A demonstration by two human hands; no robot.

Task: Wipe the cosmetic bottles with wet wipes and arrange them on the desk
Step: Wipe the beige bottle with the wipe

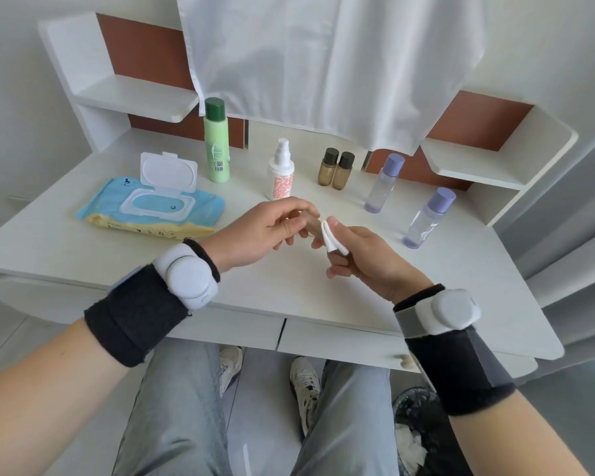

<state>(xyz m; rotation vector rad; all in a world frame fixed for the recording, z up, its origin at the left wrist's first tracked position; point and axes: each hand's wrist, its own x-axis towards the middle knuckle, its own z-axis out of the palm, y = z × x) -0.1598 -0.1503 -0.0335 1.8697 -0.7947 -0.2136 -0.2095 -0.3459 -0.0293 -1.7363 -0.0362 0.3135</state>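
Note:
My left hand holds a small brownish bottle over the middle of the desk, its fingers curled round it and hiding most of it. My right hand pinches a folded white wet wipe against the bottle's end. Standing on the desk behind are a green bottle, a white spray bottle, two small brown bottles with dark caps, and two clear bottles with purple caps. A blue wet-wipe pack lies at the left with its lid flipped up.
The white desk has shelves at the back left and back right. A white cloth hangs over the back. A bin with used wipes stands on the floor at the right of my legs.

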